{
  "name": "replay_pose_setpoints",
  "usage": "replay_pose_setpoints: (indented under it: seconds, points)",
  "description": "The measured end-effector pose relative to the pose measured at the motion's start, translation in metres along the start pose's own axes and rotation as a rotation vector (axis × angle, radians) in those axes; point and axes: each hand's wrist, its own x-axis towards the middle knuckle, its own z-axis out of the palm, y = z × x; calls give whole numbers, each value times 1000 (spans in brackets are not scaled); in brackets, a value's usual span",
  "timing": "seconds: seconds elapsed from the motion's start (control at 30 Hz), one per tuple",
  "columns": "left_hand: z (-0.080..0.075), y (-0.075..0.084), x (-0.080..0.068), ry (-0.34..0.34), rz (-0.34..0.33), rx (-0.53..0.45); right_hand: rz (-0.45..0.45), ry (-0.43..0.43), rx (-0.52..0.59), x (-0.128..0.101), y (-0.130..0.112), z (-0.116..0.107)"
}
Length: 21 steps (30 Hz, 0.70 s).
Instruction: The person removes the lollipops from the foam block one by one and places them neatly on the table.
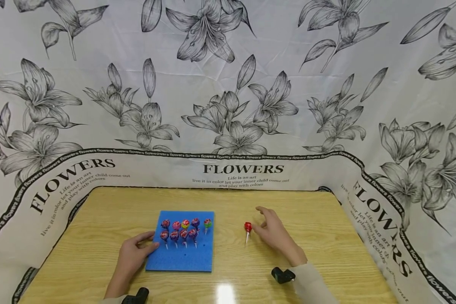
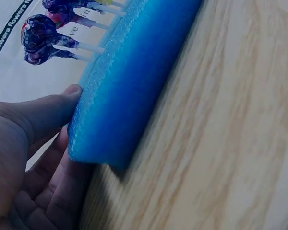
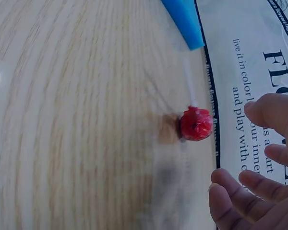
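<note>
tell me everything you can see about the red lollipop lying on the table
The red lollipop has a round head in shiny, crinkled red wrapping on a thin white stick. It lies flat on the wooden table, alone, to the right of the blue foam block, its head toward the far edge and its stick pointing back toward the person. It casts a small shadow beside its head. The right hand hovers just beside it with fingers spread and relaxed; the right wrist view shows a gap, so nothing but the table touches it.

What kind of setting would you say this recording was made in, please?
Probably a staged tabletop booth rather than a lived-in room: a wooden table enclosed by a flower-printed backdrop, with a blue foam board of lollipops as the only props.
</note>
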Motion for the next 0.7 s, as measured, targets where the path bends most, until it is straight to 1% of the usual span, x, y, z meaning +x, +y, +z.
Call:
replay_pose_setpoints:
  seconds: [0.1, 0.27, 0.4, 0.47, 0.7]
  points:
    - [-1, -1, 1, -15, 2, -13, -39, 16, -1, 0, -6, -2]
    - [-2, -1, 1, -38, 0, -16, -113, 32, 30, 0, -21, -4]
    - [-2, 0, 1, -39, -3, -14, -142, 6, 92, 1, -34, -3]
    - [-2, 0, 0, -38, -2, -15, -150, -6, 106, 1, -40, -2]
    - [0, 0, -1, -35, 3, -18, -221, -25, 98, 4, -56, 10]
